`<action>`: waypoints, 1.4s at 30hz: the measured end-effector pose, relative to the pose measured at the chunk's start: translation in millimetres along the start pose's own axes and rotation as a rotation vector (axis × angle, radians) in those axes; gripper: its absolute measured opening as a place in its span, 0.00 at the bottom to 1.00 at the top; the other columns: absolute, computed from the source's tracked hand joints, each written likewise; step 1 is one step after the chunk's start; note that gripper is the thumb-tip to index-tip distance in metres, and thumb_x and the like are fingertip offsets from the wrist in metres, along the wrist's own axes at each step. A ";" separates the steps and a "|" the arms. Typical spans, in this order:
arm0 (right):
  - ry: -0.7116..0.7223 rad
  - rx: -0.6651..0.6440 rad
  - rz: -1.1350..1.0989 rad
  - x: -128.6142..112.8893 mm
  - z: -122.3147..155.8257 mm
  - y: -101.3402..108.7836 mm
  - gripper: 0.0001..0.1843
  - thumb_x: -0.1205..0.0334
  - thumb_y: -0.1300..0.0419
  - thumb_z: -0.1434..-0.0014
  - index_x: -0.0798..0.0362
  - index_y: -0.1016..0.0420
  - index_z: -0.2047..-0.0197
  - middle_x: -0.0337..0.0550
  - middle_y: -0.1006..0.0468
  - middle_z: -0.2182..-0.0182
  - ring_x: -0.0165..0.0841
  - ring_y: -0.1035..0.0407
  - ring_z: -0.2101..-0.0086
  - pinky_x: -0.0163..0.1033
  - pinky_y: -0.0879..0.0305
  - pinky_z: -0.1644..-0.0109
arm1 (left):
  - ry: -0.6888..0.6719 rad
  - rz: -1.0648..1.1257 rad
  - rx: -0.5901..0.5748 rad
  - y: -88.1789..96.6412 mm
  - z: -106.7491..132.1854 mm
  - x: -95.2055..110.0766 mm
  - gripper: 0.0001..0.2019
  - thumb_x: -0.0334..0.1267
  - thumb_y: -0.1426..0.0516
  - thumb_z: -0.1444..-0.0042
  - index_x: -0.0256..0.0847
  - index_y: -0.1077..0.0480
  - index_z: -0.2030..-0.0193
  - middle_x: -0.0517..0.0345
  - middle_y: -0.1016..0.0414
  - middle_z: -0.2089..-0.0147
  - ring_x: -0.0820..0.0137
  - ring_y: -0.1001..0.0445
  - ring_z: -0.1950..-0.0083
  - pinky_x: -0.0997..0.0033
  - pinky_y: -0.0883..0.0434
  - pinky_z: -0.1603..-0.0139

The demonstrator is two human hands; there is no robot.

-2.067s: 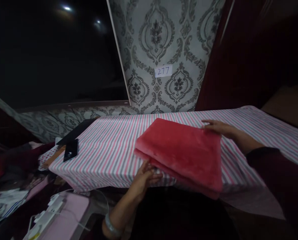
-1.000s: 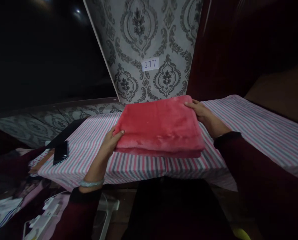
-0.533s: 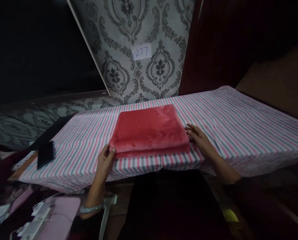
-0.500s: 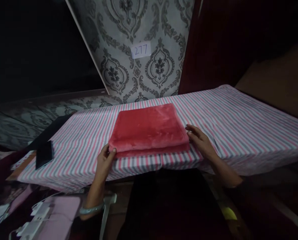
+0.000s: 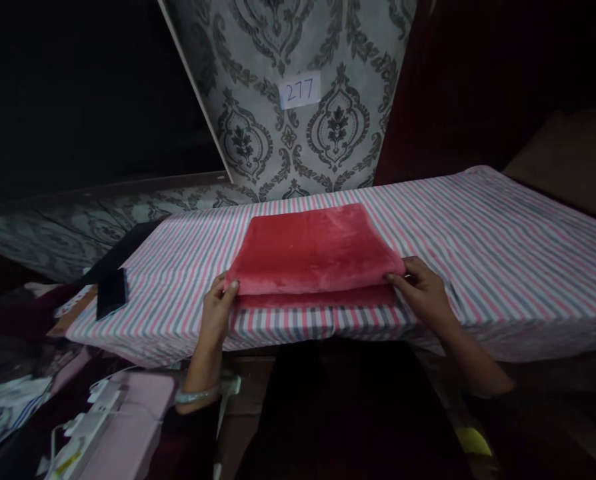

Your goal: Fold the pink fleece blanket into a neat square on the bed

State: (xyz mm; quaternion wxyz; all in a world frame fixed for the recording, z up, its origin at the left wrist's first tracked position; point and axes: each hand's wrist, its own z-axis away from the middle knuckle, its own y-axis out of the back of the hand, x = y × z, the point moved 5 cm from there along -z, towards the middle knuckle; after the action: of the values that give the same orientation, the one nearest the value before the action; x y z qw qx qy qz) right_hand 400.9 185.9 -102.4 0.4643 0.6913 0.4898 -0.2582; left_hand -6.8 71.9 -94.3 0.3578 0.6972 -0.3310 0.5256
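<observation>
A plush red cloth (image 5: 311,247), folded into a thick rectangle, lies on a striped tablecloth (image 5: 483,247). Its near upper edge is lifted a little above the layer below. My left hand (image 5: 218,307) pinches the near left corner, thumb on top. The near right corner is between the thumb and fingers of my right hand (image 5: 423,293). Whether the cloth is a towel or a small blanket I cannot tell.
A black phone (image 5: 112,293) rests at the table's left end. Below left, a white power strip (image 5: 91,427) with cables sits on a pink surface (image 5: 141,407). A large dark screen (image 5: 88,93) hangs back left. Patterned wallpaper bears a paper (image 5: 301,89) marked 277.
My right hand has closed on the near right corner. Both hands have raised the near upper edge slightly. The view has shifted a little to the left.
</observation>
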 end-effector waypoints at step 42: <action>0.209 -0.333 0.837 10.9 -78.7 -119.3 0.43 0.35 0.56 0.30 0.55 0.42 0.23 0.59 0.46 0.26 0.57 0.56 0.27 0.67 0.56 0.28 | -0.296 -1.093 -0.398 -94.7 -74.7 -13.5 0.39 0.60 0.50 0.33 0.41 0.48 0.22 0.40 0.56 0.19 0.50 0.60 0.18 0.41 0.60 0.22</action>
State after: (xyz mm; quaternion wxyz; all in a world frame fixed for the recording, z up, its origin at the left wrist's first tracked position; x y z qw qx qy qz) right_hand 288.1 271.7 -123.4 0.5813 0.7680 0.2477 0.1048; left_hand 32.4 186.1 -107.4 0.6500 0.7520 -0.0627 0.0904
